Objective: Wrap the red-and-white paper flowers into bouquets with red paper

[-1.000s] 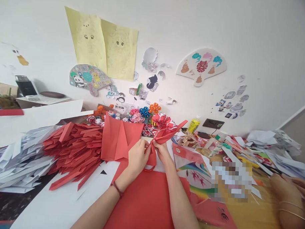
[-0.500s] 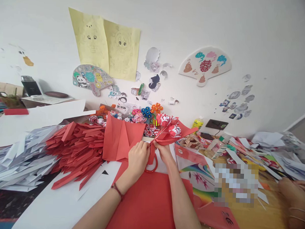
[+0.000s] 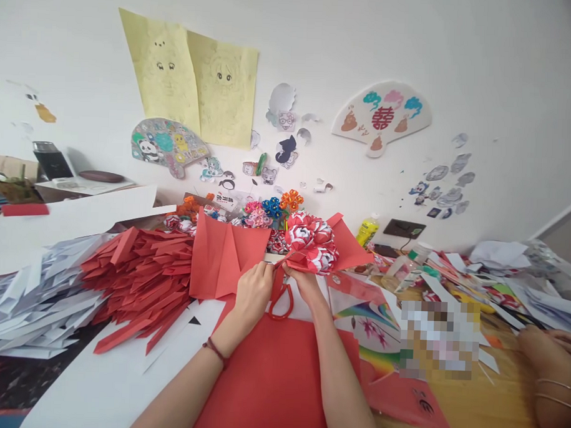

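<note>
Red-and-white paper flowers (image 3: 310, 240) stand in a bunch above my hands, with a folded red paper wrapper (image 3: 347, 244) behind and to their right. My left hand (image 3: 255, 291) is closed on the stem end of the bunch. Pressed around the base just below the blooms is my right hand (image 3: 302, 282), closed too. Red-handled scissors (image 3: 281, 301) show between and below my hands; what holds them is hidden. Under my forearms lies a large red sheet (image 3: 270, 376). A creased red paper (image 3: 228, 256) stands just left of my left hand.
Folded red strips (image 3: 143, 271) and white strips (image 3: 43, 293) are heaped at the left. Small colourful flowers (image 3: 271, 210) stand by the wall. A yellow bottle (image 3: 368, 229) and paper scraps lie right; another person's hand (image 3: 540, 354) is at the right edge.
The flower bunch has tilted, so its blooms now face me more and sit lower. The wrapper has swung open to the right. Both hands stay closed at the stems.
</note>
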Motion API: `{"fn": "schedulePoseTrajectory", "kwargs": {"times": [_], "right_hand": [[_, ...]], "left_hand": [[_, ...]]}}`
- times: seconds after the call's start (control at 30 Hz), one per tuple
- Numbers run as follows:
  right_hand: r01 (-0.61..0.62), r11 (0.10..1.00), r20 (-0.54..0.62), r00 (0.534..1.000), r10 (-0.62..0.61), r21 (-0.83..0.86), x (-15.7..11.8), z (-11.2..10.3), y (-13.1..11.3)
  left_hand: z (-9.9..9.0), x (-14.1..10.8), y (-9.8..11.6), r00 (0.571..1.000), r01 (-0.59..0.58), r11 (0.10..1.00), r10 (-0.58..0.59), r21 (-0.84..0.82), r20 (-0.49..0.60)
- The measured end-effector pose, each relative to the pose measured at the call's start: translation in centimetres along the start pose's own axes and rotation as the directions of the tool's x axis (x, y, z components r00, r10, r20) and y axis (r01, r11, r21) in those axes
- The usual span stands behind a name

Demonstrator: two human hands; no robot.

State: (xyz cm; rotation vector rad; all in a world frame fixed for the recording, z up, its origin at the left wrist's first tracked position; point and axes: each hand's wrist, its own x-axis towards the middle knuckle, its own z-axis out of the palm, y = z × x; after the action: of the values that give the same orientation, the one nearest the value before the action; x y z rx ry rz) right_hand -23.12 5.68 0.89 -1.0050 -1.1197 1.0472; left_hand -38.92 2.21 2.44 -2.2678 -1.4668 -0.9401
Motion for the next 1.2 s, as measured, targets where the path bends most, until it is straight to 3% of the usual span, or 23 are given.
{"fn": "schedulePoseTrajectory", "kwargs": {"times": [0.3,0.53,0.77,0.97,1.07,1.2], "right_hand": [[0.132,0.991,0.048,0.990,-0.131,-0.012,-0.6,0.5,-1.3],[0.068,0.996,0.017,0.998,-0.067,-0.058,-0.8,0.6,-1.3],[0.106,0.994,0.052,0.993,-0.104,-0.027,-1.0,0.9,-1.6],[0.205,0.979,-0.069,0.976,-0.205,-0.003,-0.7,0.8,-2.1],[0.240,0.971,-0.133,0.962,-0.238,-0.002,-0.6,0.5,-2.5],[0.231,0.973,-0.084,0.970,-0.228,0.025,-0.6,0.1,-2.6]], "left_hand": [[-0.3,0.1,0.2,0.999,-0.024,0.998,0.026,-0.064,0.043],[-0.8,0.3,0.0,0.986,-0.109,0.993,0.113,-0.034,0.125],[-1.6,0.7,-0.3,0.959,-0.202,0.978,0.208,-0.052,0.191],[-1.6,0.6,0.2,0.988,-0.090,0.969,0.115,-0.228,0.100],[-2.0,0.7,0.6,1.000,0.007,0.929,-0.002,-0.369,0.013],[-2.5,1.3,0.6,0.987,0.128,0.826,-0.160,-0.549,-0.010]]}}
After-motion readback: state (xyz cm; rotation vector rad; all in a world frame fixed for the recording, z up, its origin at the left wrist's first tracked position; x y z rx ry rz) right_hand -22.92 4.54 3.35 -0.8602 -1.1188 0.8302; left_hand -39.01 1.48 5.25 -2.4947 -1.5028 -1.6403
